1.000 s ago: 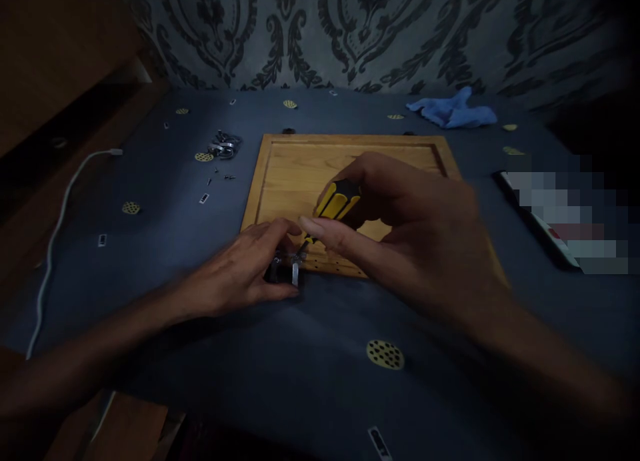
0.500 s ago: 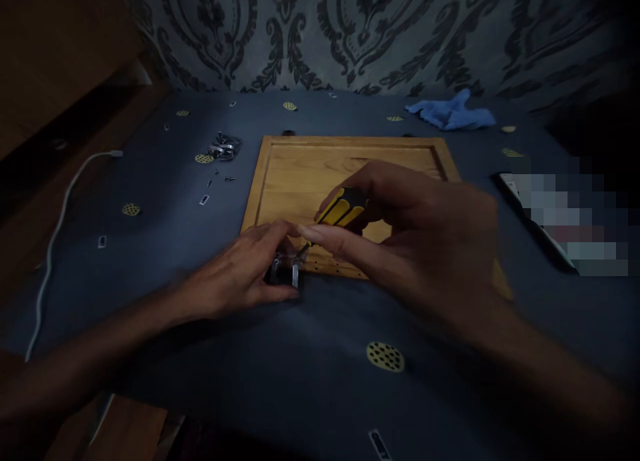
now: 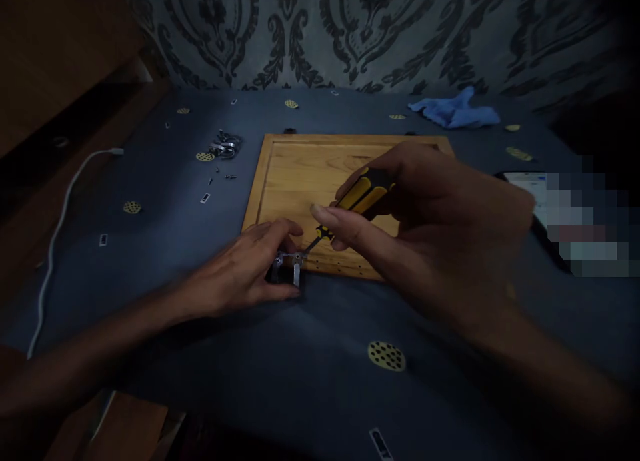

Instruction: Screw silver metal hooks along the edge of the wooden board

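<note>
A wooden board with a raised border lies on the dark cloth, small holes dotted along its near edge. At its near left corner my left hand curls its thumb and fingers round a metal hook; a second metal hook sits beside it, partly hidden by the fingers. My right hand is closed on a screwdriver with a yellow and black handle. The shaft slants down to the left, its tip close to the nearer hook's plate; whether it touches cannot be made out.
Several metal hooks lie heaped at the back left, with loose screws near them. A white cable runs along the left side. A blue cloth lies at the back right, and a phone at the right.
My right hand and the screwdriver have shifted right and slightly up, showing more of the shaft and hook plate. My left hand stays on the hook.
</note>
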A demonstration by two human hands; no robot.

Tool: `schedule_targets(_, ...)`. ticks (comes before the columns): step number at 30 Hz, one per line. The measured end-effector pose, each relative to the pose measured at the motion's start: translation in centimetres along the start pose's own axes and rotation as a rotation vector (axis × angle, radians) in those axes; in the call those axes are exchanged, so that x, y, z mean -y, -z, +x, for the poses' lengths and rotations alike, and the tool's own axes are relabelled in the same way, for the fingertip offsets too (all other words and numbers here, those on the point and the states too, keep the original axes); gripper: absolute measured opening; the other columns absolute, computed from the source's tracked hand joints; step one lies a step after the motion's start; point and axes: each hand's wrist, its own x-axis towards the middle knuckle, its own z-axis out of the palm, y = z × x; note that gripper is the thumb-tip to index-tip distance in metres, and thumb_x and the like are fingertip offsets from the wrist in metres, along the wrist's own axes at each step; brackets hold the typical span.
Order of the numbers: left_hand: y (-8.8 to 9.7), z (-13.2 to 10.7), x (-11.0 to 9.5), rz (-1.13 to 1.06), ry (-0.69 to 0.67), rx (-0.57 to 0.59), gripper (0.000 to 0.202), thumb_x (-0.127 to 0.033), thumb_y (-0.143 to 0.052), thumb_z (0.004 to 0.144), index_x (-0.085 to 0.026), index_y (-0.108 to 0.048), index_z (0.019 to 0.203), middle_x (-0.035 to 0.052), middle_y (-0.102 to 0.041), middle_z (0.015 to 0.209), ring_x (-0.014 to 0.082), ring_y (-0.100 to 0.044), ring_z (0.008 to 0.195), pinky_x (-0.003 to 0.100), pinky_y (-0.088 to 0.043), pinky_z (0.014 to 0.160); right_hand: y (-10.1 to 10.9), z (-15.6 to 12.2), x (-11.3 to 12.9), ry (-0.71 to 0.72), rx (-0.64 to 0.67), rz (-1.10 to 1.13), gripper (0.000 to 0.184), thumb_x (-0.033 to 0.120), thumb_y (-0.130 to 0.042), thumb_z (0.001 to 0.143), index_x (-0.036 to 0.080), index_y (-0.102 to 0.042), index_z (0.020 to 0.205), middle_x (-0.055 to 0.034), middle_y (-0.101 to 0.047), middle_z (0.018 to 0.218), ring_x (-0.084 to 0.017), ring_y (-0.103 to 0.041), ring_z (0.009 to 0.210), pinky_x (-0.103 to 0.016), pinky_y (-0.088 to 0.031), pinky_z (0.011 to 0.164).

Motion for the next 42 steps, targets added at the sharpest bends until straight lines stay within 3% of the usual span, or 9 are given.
schedule_targets(10,0.2,0.0,-0.3,-0.016,-0.004,0.0,0.039,-0.032,-0.077,0.086,-0.027,-0.043,0.105,0.0058,-0.066,0.12,0.0298,-0.066,0.117,0.043,-0.055,0.095,-0.6,-0.2,-0.4,-0.014,0.029,0.156,0.032,0.04,-0.082,0.089,0.025,-0.055,0.08,0.0046,-0.066,0.07,-0.014,-0.066,0.058,-0.029,-0.053,0.055)
schedule_targets(19,-0.1,0.1,0.2,0.024,-0.066,-0.04,0.047,-0.029,-0.077,0.085,-0.026,-0.046,0.12,0.0052,-0.066,0.118,0.0287,-0.068,0.111,0.04,-0.057,0.091,-0.3,-0.2,-0.5,0.071,0.07,0.009,0.026,0.039,-0.078,0.092,0.024,-0.059,0.083,0.0037,-0.067,0.072,-0.013,-0.063,0.06,-0.026,-0.05,0.055)
schedule_targets(22,-0.2,0.0,0.3,0.038,-0.082,-0.052,0.05,-0.029,-0.077,0.085,-0.026,-0.046,0.125,0.0048,-0.067,0.117,0.0279,-0.069,0.109,0.04,-0.057,0.09,0.4,0.3,-0.4,0.048,0.186,0.028,0.022,0.04,-0.075,0.094,0.023,-0.063,0.088,0.0029,-0.069,0.075,-0.013,-0.066,0.062,-0.026,-0.051,0.057)
schedule_targets(26,-0.2,0.0,0.3,0.037,-0.066,-0.045,0.05,-0.034,-0.076,0.086,-0.026,-0.045,0.124,0.0058,-0.066,0.118,0.0276,-0.068,0.108,0.041,-0.057,0.09,1.6,1.3,-0.3,-0.021,0.463,0.197,0.017,0.04,-0.067,0.098,0.023,-0.067,0.101,-0.0015,-0.077,0.094,-0.016,-0.073,0.077,-0.028,-0.056,0.063)
schedule_targets(29,-0.1,0.1,0.3,0.034,-0.058,-0.044,0.049,-0.037,-0.077,0.085,-0.027,-0.046,0.122,0.007,-0.065,0.121,0.0285,-0.067,0.108,0.043,-0.058,0.09,2.1,1.6,-0.5,-0.047,0.561,0.236,0.018,0.04,-0.065,0.099,0.022,-0.067,0.095,-0.0029,-0.078,0.102,-0.018,-0.075,0.084,-0.028,-0.057,0.065)
schedule_targets(32,-0.1,0.1,0.4,0.045,-0.052,-0.042,0.05,-0.037,-0.077,0.086,-0.027,-0.046,0.124,0.0068,-0.066,0.121,0.0289,-0.068,0.108,0.043,-0.058,0.09,1.8,1.4,-0.7,0.033,0.498,0.176,0.018,0.036,-0.067,0.1,0.021,-0.064,0.09,0.0001,-0.076,0.088,-0.013,-0.071,0.073,-0.026,-0.053,0.061)
schedule_targets(37,-0.3,0.0,0.8,0.063,-0.11,-0.076,0.042,-0.032,-0.077,0.087,-0.027,-0.05,0.12,0.0054,-0.066,0.121,0.0276,-0.068,0.109,0.041,-0.058,0.089,0.5,0.4,-0.4,0.221,0.215,-0.068,0.03,0.034,-0.069,0.099,0.023,-0.05,0.078,0.0048,-0.064,0.066,-0.01,-0.062,0.056,-0.025,-0.049,0.055)
schedule_targets(40,-0.3,0.0,0.6,0.057,-0.088,-0.071,0.047,-0.033,-0.077,0.087,-0.026,-0.05,0.124,0.0069,-0.066,0.126,0.0294,-0.067,0.114,0.043,-0.058,0.093,0.3,0.1,0.1,0.23,0.094,-0.111,0.034,0.036,-0.069,0.099,0.025,-0.047,0.076,0.0043,-0.063,0.064,-0.011,-0.06,0.054,-0.027,-0.047,0.052)
schedule_targets(42,-0.1,0.1,0.3,0.051,-0.055,-0.051,0.049,-0.034,-0.077,0.086,-0.025,-0.049,0.125,0.0073,-0.065,0.126,0.03,-0.067,0.115,0.044,-0.057,0.094,0.4,0.0,0.3,0.16,0.024,-0.083,0.033,0.038,-0.068,0.099,0.025,-0.047,0.077,0.0039,-0.062,0.065,-0.012,-0.059,0.056,-0.029,-0.047,0.052)
